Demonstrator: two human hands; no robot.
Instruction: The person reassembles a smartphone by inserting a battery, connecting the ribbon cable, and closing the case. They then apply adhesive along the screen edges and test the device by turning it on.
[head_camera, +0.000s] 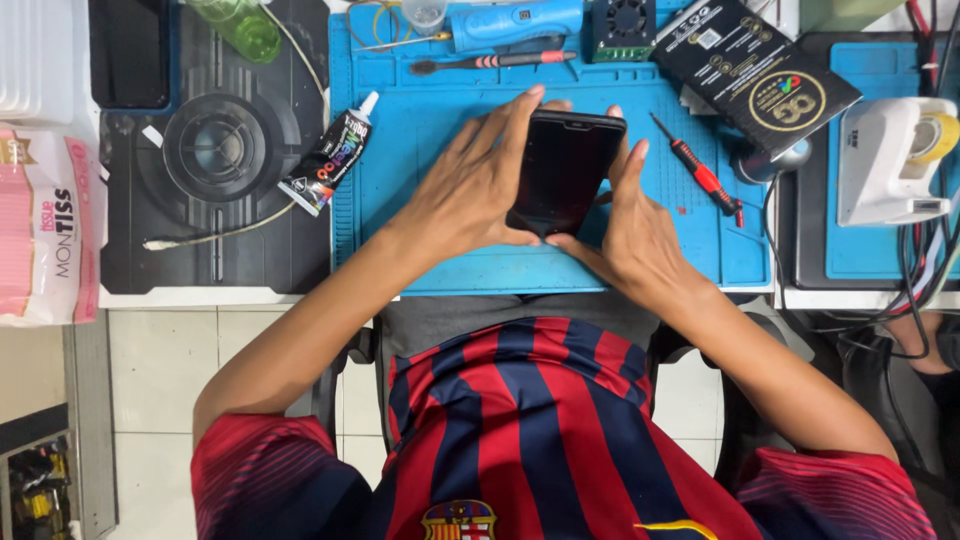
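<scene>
Over the blue mat (430, 140), both hands, left hand (475, 190) and right hand (630, 225), clasp the dark phone (563, 170) by its edges for control, red screwdriver (700, 175) at 3 o'clock.

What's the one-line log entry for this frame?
left hand: holds phone | right hand: holds phone | under: blue mat | nearby: red screwdriver, glue tube

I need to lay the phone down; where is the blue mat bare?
Bare mat lies between the glue tube and left hand, and along its near edge. The far edge is crowded with tools; the red screwdriver lies beside the right hand.
</scene>
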